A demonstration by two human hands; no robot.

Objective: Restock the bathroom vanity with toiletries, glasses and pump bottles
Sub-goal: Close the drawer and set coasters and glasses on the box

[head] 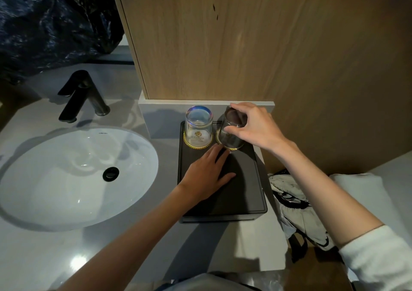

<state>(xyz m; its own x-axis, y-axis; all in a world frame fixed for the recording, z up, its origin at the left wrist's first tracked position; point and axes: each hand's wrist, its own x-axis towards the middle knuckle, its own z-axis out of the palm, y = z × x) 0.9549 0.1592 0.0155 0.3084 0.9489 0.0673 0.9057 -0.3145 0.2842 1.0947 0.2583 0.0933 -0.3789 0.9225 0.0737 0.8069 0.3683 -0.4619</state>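
Gripping an upturned clear glass tumbler (230,132), the right hand (252,126) tilts it over a black rectangular tray (243,192). The left hand (206,174) lies flat and empty on the tray.

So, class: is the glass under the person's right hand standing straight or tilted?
Tilted. The glass leans left, mouth down, over its coaster, gripped by the right hand.

Sink (73,179) set in the table (66,252) at left, faucet (82,95) behind it, tray (243,192) to its right, two upturned glasses, left glass (198,128) beside right glass (230,134), at the tray's back edge
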